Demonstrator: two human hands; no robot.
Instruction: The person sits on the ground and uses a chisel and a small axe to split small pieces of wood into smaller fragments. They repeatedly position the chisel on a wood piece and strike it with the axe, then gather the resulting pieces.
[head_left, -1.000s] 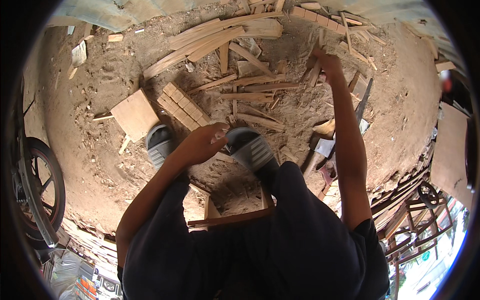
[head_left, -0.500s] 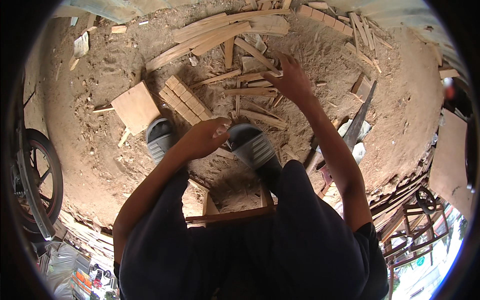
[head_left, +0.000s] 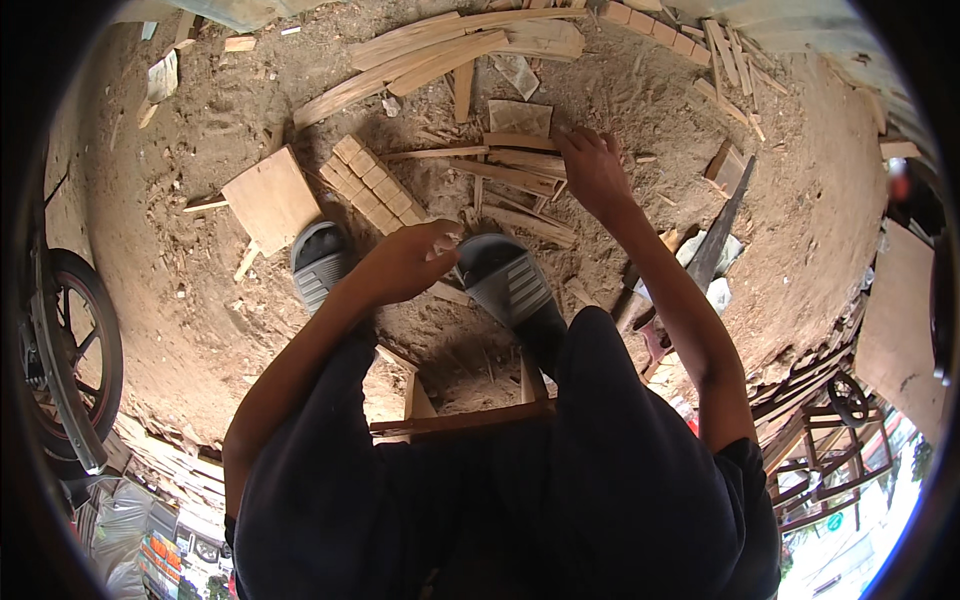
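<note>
My right hand (head_left: 597, 172) reaches over the scattered offcuts, its fingers closed at the right end of a short-looking wooden strip (head_left: 522, 142). Beneath and beside that strip lie several thin wood pieces (head_left: 515, 178). Between my feet, my left hand (head_left: 408, 262) hovers with fingers loosely curled and apart, and I see nothing in it. Just beyond it is a block of small wooden pieces in rows (head_left: 370, 187), set at a slant on the dirt. A square wooden board (head_left: 270, 203) lies to its left, by my left sandal (head_left: 318, 268).
Long curved slabs of wood (head_left: 420, 65) lie at the far side. A handsaw (head_left: 722, 225) rests to the right of my right forearm. A motorcycle wheel (head_left: 85, 340) stands at the left edge. More wood strips (head_left: 730, 65) and a row of small blocks (head_left: 655, 32) lie far right.
A wooden strip that lay slanted near the slabs now lies crosswise, its end at my right hand. That hand has lowered slightly and closed. My left hand has shifted a little, fingers spreading.
</note>
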